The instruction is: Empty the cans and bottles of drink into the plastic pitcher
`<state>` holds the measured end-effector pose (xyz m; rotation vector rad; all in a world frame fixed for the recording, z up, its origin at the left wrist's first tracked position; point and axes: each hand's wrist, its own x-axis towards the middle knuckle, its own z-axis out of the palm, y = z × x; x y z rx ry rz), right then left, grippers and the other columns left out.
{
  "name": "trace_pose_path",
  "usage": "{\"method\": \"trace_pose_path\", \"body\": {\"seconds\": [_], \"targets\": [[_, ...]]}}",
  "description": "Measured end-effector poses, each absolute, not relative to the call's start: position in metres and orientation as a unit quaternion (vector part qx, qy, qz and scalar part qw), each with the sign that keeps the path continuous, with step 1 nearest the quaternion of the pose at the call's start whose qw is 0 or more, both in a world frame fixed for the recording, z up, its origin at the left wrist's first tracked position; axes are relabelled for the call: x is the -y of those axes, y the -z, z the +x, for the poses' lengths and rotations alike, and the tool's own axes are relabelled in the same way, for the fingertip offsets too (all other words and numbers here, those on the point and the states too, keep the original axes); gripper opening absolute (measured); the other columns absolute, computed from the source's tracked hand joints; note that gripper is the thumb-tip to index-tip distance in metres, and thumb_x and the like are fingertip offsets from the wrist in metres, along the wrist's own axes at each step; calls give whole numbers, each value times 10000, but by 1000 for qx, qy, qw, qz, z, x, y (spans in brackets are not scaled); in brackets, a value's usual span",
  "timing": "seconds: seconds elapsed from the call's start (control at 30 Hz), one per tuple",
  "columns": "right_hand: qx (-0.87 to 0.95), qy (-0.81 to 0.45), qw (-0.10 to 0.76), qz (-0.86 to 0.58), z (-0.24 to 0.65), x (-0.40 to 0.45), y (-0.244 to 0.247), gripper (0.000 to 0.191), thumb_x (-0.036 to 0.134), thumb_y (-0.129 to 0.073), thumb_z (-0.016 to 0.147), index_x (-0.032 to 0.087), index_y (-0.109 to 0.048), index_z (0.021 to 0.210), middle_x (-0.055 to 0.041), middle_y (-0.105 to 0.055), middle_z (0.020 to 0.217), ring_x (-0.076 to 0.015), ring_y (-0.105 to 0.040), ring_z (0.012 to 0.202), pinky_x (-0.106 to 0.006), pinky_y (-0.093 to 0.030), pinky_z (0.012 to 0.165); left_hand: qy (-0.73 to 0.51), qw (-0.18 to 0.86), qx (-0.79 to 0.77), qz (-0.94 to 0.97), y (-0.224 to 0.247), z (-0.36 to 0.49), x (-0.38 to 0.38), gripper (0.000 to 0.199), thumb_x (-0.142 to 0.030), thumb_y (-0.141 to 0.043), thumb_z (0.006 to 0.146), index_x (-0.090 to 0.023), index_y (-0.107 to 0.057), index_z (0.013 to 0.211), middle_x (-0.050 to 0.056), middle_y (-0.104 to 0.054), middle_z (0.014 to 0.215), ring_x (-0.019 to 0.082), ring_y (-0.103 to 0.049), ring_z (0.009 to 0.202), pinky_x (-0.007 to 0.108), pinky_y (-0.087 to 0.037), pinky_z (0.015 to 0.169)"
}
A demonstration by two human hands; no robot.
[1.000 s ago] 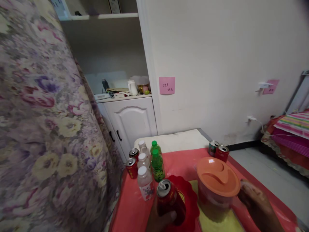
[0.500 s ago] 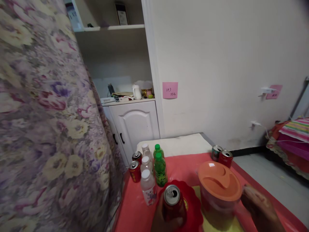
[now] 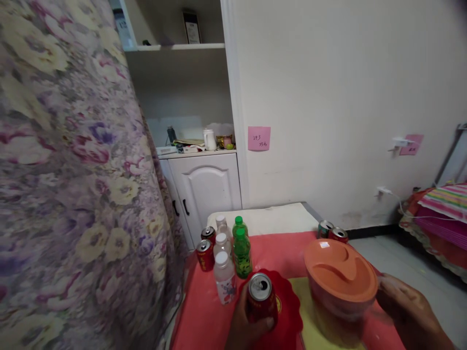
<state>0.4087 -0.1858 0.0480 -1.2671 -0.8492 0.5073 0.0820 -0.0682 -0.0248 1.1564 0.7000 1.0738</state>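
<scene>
My left hand (image 3: 245,323) is wrapped around a red drink can (image 3: 263,308), its opened silver top facing up. The can is over a red scalloped plate (image 3: 290,311). On the other side, my right hand (image 3: 408,301) is closed on the handle of a clear plastic pitcher (image 3: 337,316) with an orange lid (image 3: 341,270). The pitcher stands on or just above a yellow cloth (image 3: 304,301); I cannot tell whether its base touches. Left of the plate are several clear bottles with white caps (image 3: 225,279) and two green bottles (image 3: 242,255).
Two red cans (image 3: 205,255) stand at the table's left edge. A teal can (image 3: 324,228) and another red can (image 3: 338,235) stand behind the pitcher. A red cloth (image 3: 270,245) covers the table. A floral curtain (image 3: 83,170) hangs close on the left.
The pitcher and my right hand have shifted right, partly covering the red can behind. My left hand keeps hold of its can. The view has shifted slightly.
</scene>
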Motion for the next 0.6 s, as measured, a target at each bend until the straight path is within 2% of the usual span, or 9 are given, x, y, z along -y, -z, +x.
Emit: {"method": "trace_pose_path", "body": {"seconds": [0.27, 0.4, 0.6], "targets": [[396, -279, 653, -582, 407, 201, -67, 455, 608, -704, 703, 205, -568, 540, 10, -446, 528, -135, -378, 485, -282, -326, 443, -460, 636, -299, 542, 8, 85, 77, 935, -389, -913, 494, -188, -516, 1316, 170, -629, 1334, 406, -525, 1301, 517, -392, 1110], [437, -287, 614, -592, 400, 203, -79, 471, 632, -632, 765, 202, -568, 584, 18, -424, 548, -124, -349, 497, -260, -312, 443, -453, 636, -302, 547, -3, 86, 83, 935, -399, -909, 489, -204, -521, 1317, 159, -616, 1360, 405, -503, 1325, 527, -367, 1131], [497, -308, 548, -598, 401, 199, -84, 520, 664, -601, 767, 199, -493, 561, 30, -351, 585, -123, -310, 547, -250, -322, 474, -436, 627, -292, 576, -10, 87, 89, 917, -416, -893, 500, -225, -532, 1321, 138, -611, 1377, 394, -484, 1345, 544, -325, 1158]]}}
